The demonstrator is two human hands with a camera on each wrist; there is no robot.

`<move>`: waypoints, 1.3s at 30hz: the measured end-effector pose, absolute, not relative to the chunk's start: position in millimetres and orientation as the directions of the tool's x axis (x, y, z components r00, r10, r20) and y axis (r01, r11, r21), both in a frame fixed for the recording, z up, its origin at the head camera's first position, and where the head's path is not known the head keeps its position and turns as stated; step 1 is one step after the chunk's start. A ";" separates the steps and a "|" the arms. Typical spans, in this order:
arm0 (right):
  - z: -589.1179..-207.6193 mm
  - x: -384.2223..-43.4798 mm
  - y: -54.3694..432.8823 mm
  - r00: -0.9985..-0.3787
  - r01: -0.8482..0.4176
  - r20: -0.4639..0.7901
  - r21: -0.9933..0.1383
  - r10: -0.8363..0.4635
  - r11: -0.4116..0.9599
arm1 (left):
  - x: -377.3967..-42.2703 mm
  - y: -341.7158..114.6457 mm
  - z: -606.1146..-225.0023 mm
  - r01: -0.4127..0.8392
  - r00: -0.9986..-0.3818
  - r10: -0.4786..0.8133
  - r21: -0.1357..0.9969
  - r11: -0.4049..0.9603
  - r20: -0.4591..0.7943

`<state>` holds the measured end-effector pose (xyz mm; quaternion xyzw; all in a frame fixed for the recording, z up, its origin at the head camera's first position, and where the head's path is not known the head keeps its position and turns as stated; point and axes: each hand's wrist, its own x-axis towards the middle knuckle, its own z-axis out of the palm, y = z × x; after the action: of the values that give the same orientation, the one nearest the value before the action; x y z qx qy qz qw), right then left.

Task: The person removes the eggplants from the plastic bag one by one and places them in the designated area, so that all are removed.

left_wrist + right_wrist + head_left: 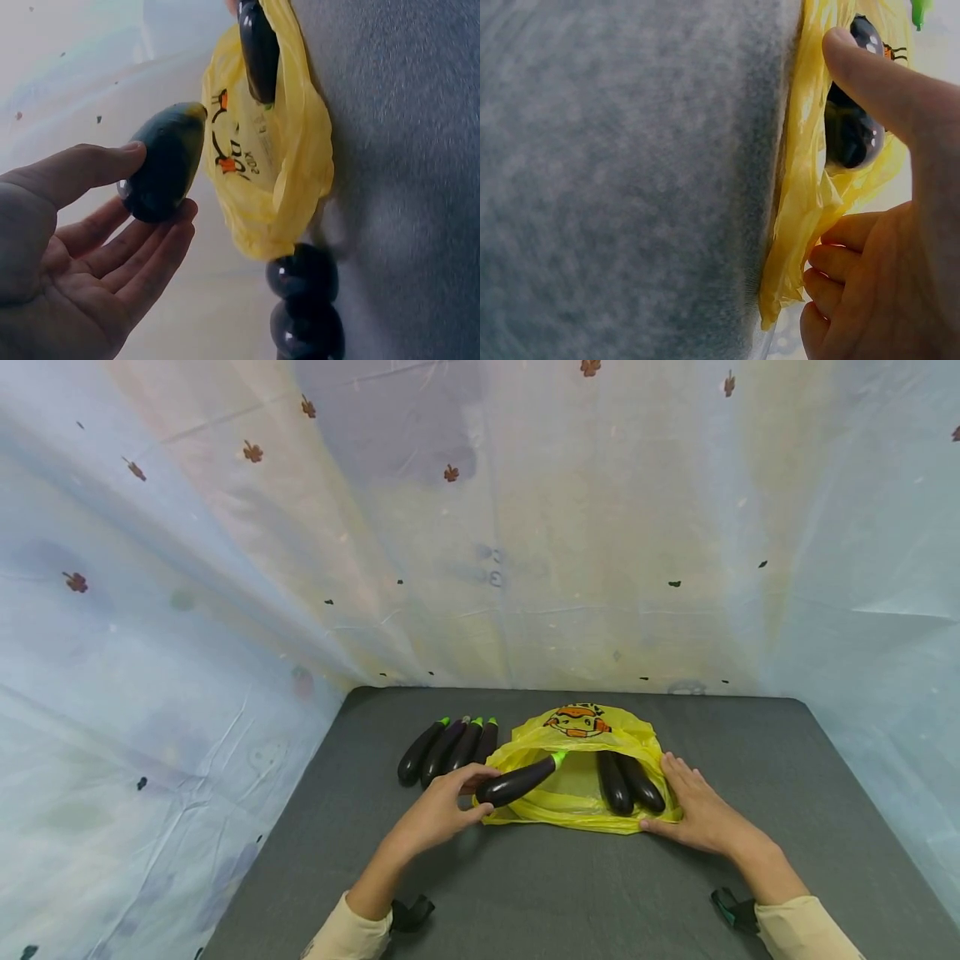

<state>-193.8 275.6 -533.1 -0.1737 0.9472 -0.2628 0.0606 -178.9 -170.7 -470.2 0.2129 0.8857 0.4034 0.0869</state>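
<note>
In the head view my left hand holds a dark eggplant between thumb and fingers. Its green stem end points toward the mouth of a yellow plastic bag. The left wrist view shows the held eggplant end-on, with the thumb on one side and fingertips on the other. Two eggplants lie inside the bag at its right side. My right hand touches the bag's right edge, thumb near the lower rim and fingers extended along the side; in the right wrist view its fingertips meet the yellow plastic.
Several eggplants lie side by side left of the bag, stems away from me. Everything rests on a dark grey table. A pale patterned sheet hangs behind and along the sides.
</note>
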 end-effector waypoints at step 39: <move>-533.3 -193.9 276.9 -0.930 -0.308 -0.014 -0.514 -0.366 0.801 | -208.2 -249.9 -485.3 0.171 -0.985 0.110 0.754 0.634 0.131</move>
<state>-193.9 276.9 -533.3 -0.1779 0.9472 -0.2607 0.0562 -208.2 -249.9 -485.3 0.0778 0.9031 0.4208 -0.0365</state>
